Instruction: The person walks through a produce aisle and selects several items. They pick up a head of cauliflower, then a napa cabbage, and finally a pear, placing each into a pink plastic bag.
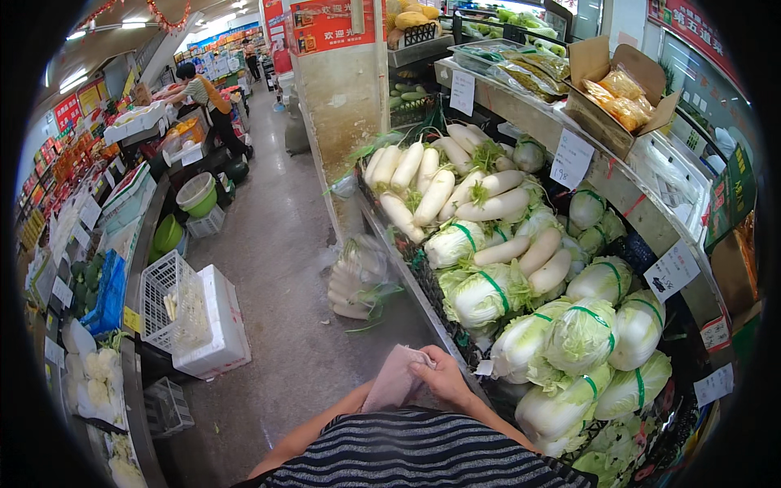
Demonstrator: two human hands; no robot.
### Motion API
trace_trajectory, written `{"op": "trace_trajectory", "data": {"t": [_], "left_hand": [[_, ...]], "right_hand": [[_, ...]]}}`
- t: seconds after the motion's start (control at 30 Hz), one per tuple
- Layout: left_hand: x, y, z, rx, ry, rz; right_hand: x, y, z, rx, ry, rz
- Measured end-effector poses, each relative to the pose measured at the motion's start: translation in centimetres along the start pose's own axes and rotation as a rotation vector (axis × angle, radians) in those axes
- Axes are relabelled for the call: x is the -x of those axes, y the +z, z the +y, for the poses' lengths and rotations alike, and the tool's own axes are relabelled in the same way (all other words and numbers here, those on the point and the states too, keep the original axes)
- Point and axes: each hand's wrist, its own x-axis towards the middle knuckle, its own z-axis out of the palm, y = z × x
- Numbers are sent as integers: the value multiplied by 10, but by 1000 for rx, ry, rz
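Observation:
My right hand [442, 373] pinches the edge of a pale pink cloth [393, 378] between thumb and fingers, just in front of my striped shirt. The left forearm [341, 409] reaches up behind this cloth, which hides my left hand, so its grip does not show. To the right, Chinese cabbages [583, 335] bound with green bands lie heaped on the produce stand. White radishes [436, 192] are piled farther back on it, some with leafy tops. A clear plastic bag of white radishes [354, 277] rests on the floor by the stand.
A white crate [174, 299] and a foam box [219, 329] stand in the aisle at left. A pillar [341, 104] rises ahead. An open carton [610, 128] sits on the upper shelf. Another person [207, 100] leans over a left-hand stand.

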Motion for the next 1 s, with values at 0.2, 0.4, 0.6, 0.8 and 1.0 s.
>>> {"op": "trace_trajectory", "data": {"t": [0.2,0.4,0.6,0.8,1.0], "left_hand": [[76,-60,-22,114,9,238],[135,-111,-35,231,74,479],[199,-158,-82,392,206,813],[235,-187,-84,228,321,918],[224,-165,10,-145,735,961]], "right_hand": [[-36,47,3,11,-115,-60],[-67,110,-6,31,-188,-117],[-100,167,-18,102,-184,-49],[-130,210,4,394,-287,-53],[-166,235,43,511,-233,-323]]}}
